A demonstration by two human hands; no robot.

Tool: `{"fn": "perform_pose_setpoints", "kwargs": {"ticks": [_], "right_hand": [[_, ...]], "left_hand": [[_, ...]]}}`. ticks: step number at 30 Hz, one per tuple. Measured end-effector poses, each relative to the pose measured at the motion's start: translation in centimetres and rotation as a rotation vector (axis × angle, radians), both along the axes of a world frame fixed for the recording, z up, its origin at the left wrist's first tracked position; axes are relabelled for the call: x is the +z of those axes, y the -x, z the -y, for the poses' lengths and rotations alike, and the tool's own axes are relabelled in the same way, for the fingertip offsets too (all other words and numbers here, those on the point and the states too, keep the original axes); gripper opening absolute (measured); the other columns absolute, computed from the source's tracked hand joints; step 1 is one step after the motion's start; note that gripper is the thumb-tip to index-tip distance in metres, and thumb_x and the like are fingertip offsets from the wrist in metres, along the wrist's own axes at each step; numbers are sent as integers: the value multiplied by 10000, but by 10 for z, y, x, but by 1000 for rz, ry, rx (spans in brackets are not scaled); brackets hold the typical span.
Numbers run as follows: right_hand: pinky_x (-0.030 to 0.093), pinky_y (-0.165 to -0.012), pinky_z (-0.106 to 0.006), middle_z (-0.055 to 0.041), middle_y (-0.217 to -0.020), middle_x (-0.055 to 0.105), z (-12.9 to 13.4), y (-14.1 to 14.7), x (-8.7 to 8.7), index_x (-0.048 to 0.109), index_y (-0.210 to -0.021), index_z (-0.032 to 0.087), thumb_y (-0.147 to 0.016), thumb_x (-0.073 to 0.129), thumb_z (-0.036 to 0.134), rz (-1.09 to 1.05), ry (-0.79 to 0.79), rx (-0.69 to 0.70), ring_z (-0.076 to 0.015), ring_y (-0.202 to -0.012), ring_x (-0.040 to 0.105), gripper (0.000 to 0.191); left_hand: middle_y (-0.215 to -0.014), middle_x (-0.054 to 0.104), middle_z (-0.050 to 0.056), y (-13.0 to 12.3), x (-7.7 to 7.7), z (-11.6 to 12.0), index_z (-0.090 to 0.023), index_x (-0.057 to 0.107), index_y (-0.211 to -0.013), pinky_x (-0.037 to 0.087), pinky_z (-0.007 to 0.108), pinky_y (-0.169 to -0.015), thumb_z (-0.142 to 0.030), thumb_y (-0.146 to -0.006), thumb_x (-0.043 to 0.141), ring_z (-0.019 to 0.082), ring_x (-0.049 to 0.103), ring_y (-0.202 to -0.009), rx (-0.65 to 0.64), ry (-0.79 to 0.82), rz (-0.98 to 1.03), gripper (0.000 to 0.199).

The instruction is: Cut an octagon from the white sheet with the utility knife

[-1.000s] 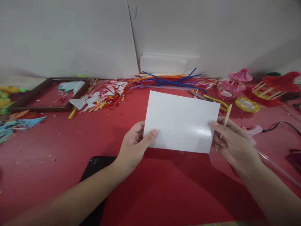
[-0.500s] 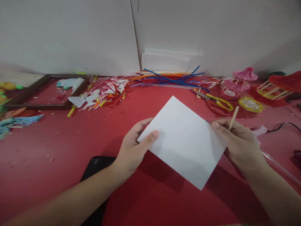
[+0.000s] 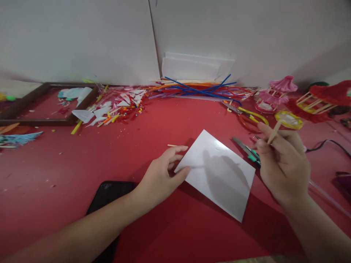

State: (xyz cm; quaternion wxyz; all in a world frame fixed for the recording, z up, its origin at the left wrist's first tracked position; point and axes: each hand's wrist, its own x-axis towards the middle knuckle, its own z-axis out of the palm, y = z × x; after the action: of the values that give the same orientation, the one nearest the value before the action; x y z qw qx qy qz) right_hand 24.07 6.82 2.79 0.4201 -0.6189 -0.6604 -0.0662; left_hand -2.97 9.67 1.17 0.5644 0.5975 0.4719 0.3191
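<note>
A white square sheet (image 3: 219, 175) lies tilted in front of me over the red table, its near corner pointing down. My left hand (image 3: 167, 168) is at its left corner, thumb on the top face and fingers curled behind the edge. Off the sheet to the right, my right hand (image 3: 282, 164) is raised and pinches a thin wooden stick (image 3: 275, 132). A cutter with a green part (image 3: 253, 155) rests between the sheet and my right hand. A thin stick (image 3: 172, 145) lies just beyond my left fingers.
Scissors with yellow and red handles (image 3: 251, 116) lie behind my right hand, near pink and red crafts (image 3: 282, 84). Blue pipe cleaners (image 3: 197, 90) lie along the wall. Scraps (image 3: 117, 106) and a brown frame (image 3: 35, 121) are at left; a black phone (image 3: 109, 195) is near my left forearm.
My right hand has let go of the sheet and risen with the stick, uncovering the cutter. The sheet has shifted slightly toward me and right, and my left fingers have loosened.
</note>
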Motion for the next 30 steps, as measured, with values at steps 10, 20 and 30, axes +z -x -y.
{"fn": "perform_pose_setpoints", "kwargs": {"ticks": [10, 20, 30], "right_hand": [[518, -676, -283, -43, -873, 674, 12, 22, -14, 699, -1069, 197, -972, 539, 219, 180, 326, 443, -160, -772, 661, 189], [533, -802, -354, -71, -1037, 692, 10, 18, -15, 646, -1132, 193, -984, 493, 196, 246, 493, 503, -207, -955, 661, 213], [498, -666, -350, -53, -835, 646, 48, 34, -21, 636, -989, 160, -981, 464, 133, 175, 418, 690, -195, -753, 567, 174]], "left_hand": [[-749, 642, 57, 1, 10, 32, -138, 530, -1221, 492, 395, -567, -314, -848, 475, 276, 637, -638, -319, -745, -968, 416], [-537, 556, -16, -4, 12, 38, -209, 537, -773, 460, 354, -433, -275, -851, 586, 235, 580, -467, -373, -855, -1096, 114], [-1021, 736, 96, -10, 7, 89, -129, 690, -1035, 546, 285, -506, -111, -823, 527, 259, 695, -840, -399, -1308, -950, 268]]}}
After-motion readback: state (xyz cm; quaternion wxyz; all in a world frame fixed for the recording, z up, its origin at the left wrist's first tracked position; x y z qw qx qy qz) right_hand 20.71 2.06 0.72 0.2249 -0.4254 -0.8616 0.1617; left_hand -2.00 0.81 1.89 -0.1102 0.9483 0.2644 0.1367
